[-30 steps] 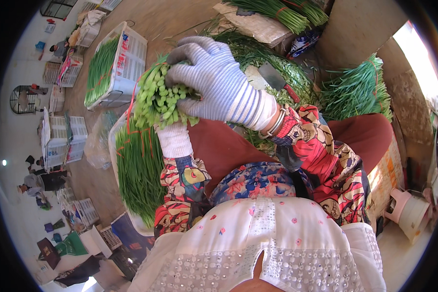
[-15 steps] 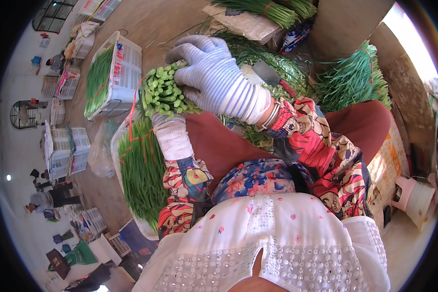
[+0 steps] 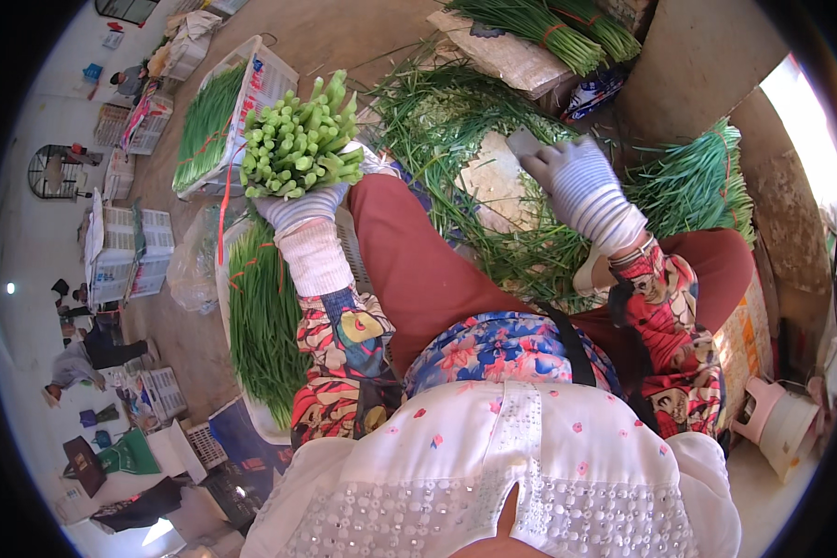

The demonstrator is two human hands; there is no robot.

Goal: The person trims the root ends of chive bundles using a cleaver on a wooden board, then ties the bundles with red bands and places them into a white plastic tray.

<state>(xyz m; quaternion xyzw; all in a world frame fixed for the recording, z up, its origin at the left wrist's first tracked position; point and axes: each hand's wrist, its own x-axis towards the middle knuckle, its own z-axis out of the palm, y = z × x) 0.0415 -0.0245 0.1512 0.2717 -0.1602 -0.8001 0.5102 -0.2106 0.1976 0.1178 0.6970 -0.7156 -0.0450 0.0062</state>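
My left hand, in a striped glove, is closed around a bundle of thick green stems, held upright with the pale cut ends facing up. A loose red tie hangs beside it. My right hand, gloved likewise, is over the trimmings at the right and closed on the knife, whose wide grey blade sticks out past the fingers; the handle is hidden in the hand. Under the knife lies a pale board strewn with cut green leaves.
A white crate of long green leaves stands by my left forearm, another crate beyond it. Tied bundles of green leaves lie at the far right and on a covered block. A pink-and-white stool stands at the right.
My right hand has left the stems, moved right and closed on the knife that lay on the trimmings. My left hand still holds the bundle, its top now in full view.
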